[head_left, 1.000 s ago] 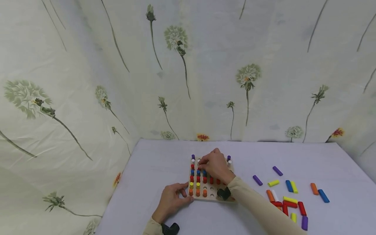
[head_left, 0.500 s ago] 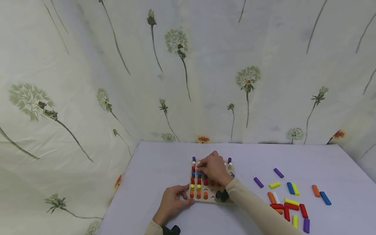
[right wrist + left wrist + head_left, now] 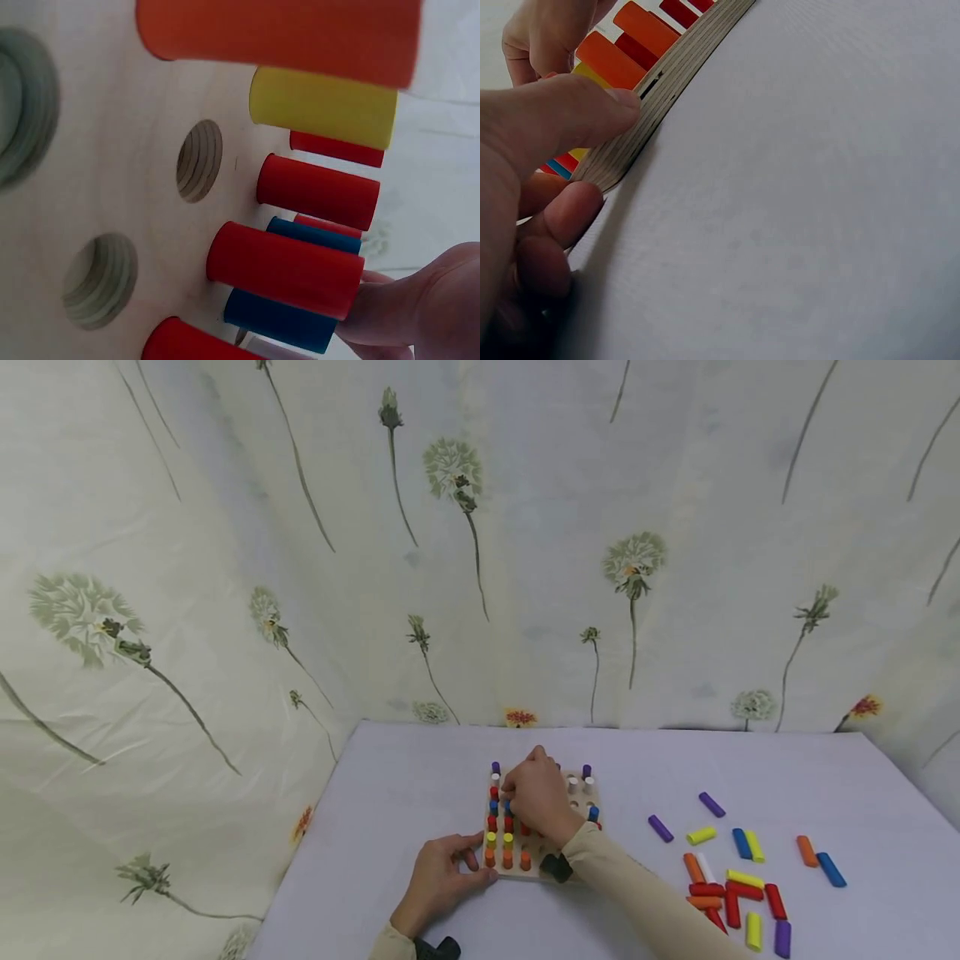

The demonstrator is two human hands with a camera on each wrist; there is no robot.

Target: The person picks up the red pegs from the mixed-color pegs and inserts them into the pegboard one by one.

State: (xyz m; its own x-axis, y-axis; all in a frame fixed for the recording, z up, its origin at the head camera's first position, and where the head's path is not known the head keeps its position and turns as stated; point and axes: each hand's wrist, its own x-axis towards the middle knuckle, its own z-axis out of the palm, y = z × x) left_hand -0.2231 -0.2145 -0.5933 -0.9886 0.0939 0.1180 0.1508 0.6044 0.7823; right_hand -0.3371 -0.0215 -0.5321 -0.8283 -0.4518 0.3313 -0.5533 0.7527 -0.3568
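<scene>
The wooden pegboard (image 3: 579, 797), studded with upright coloured pegs (image 3: 507, 837), lies on the white table (image 3: 405, 793) in front of the person, well apart from the loose pegs (image 3: 731, 877) scattered to its right. Its near left corner is pinched by the left hand (image 3: 438, 875), thumb on top and fingers below. The board's middle is covered by the right hand (image 3: 534, 795), whose fingers are curled down among the pegs; whether anything is held there cannot be told.

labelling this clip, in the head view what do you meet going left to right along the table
Left hand → wooden pegboard with the right hand over it → purple peg → yellow peg → blue and yellow pair → orange peg → blue peg.
</scene>
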